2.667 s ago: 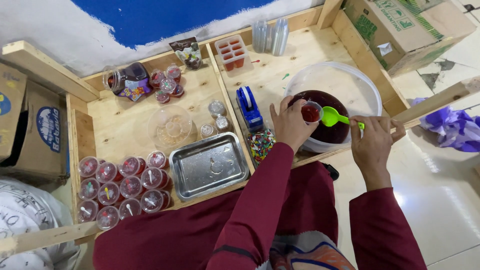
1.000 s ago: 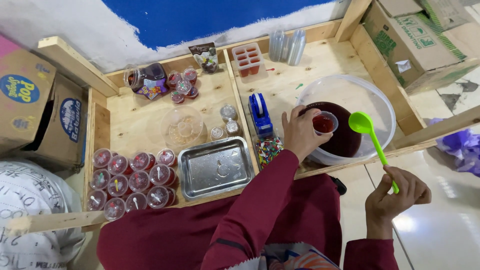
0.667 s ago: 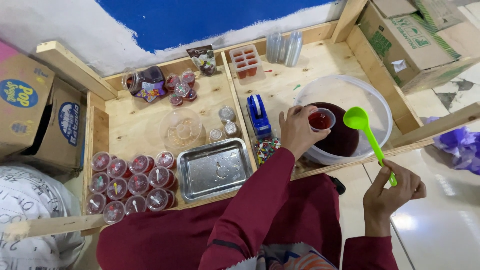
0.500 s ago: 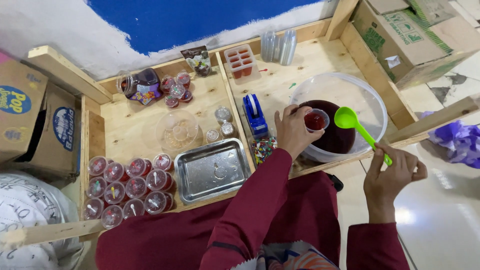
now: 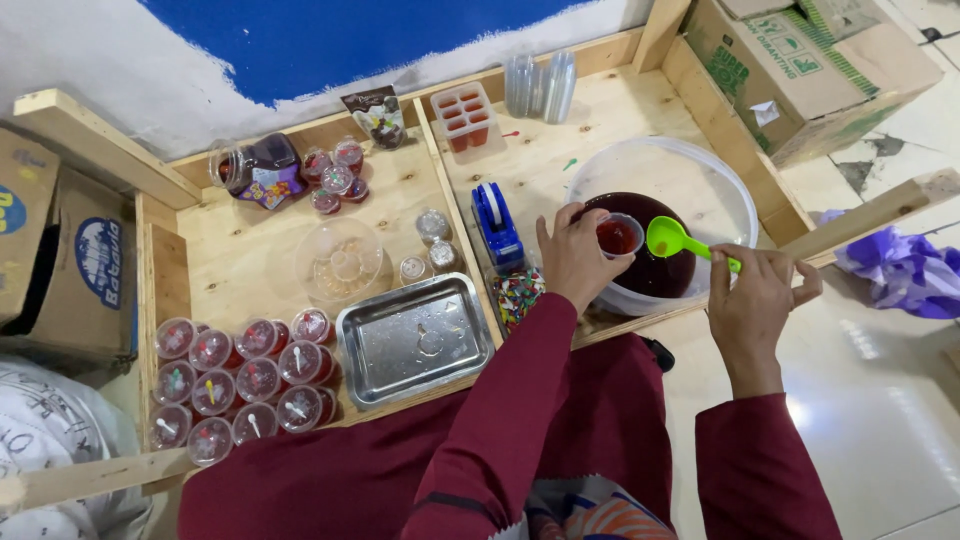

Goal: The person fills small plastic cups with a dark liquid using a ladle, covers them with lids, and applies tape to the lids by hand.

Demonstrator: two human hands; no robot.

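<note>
**Green spoon brought back beside the small cup over the bowl**

Compared with a second ago, the right hand has been drawn in from the tabletop's edge, and the green spoon is now held level just beside the small cup rather than raised well apart from it. The cup has been kept over the clear bowl of dark red liquid throughout.

A brown cardboard box with green print is seen at the upper right, outside the wooden frame. Two more cardboard boxes, bearing blue and yellow round labels, are stacked at the far left. A small dark packet is propped against the back rail, and a jar with a coloured label lies beside it. A blue tape dispenser is set just left of the left hand.

The left fingers are curled around the small cup, which is held filled with red liquid above the bowl's near side. The right fingers are pinched together on the spoon's handle, with the spoon's bowl almost touching the cup's rim. Lidded red cups are clustered at the lower left, beside a metal tray.
</note>
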